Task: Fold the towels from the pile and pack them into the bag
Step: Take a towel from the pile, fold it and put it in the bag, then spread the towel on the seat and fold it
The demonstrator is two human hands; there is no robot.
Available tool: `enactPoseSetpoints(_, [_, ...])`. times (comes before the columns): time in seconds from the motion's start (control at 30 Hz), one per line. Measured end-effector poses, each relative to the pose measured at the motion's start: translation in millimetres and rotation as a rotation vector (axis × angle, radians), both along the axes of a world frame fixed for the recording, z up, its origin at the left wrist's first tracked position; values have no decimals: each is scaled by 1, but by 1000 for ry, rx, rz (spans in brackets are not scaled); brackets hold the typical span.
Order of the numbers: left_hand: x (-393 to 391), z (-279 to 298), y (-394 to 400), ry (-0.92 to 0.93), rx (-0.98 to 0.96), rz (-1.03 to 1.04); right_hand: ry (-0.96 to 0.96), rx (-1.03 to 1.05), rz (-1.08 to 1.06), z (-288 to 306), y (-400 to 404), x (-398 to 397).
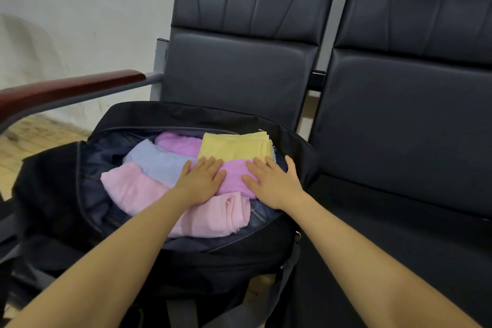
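Note:
An open black bag (53,194) sits on the left chair seat with several folded towels inside. A purple towel (234,176) lies on top at the middle. My left hand (202,181) and my right hand (274,184) press flat on it, fingers straight. Behind it lies a folded yellow towel (234,145). A pink towel (149,194) fills the near part of the bag. A light blue towel (157,160) and another purple towel (178,142) lie at the back left.
The bag rests on a black padded chair (239,61) with a red-brown armrest (66,90) on the left. A second black chair (412,114) stands to the right, its seat bare. A white wall and wooden floor (32,138) lie beyond.

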State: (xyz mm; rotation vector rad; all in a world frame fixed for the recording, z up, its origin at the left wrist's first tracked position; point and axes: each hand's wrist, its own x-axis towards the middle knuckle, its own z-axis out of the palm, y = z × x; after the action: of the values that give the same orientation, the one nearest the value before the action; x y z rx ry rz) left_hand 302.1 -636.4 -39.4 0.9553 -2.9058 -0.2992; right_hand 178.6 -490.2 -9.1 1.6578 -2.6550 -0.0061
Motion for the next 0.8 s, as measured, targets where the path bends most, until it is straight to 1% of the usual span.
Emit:
enactPoseSetpoints(0.1, [7, 11, 17, 104, -117, 7, 5, -140, 9, 6, 14, 6])
enactPoseSetpoints(0.27, [10, 42, 69, 161, -216, -114, -29, -392, -6, 15, 72, 16])
enactPoseSetpoints(0.4, [-3, 60, 135, 244, -244, -230, -24, -431, -90, 24, 142, 10])
enactPoseSetpoints(0.57, [-43, 75, 235, 290, -249, -391, -13, -445, -212, 38, 255, -11])
enactPoseSetpoints(0.8, [-125, 77, 391, 326, -140, -641, 39, -440, -492, 38, 425, -64])
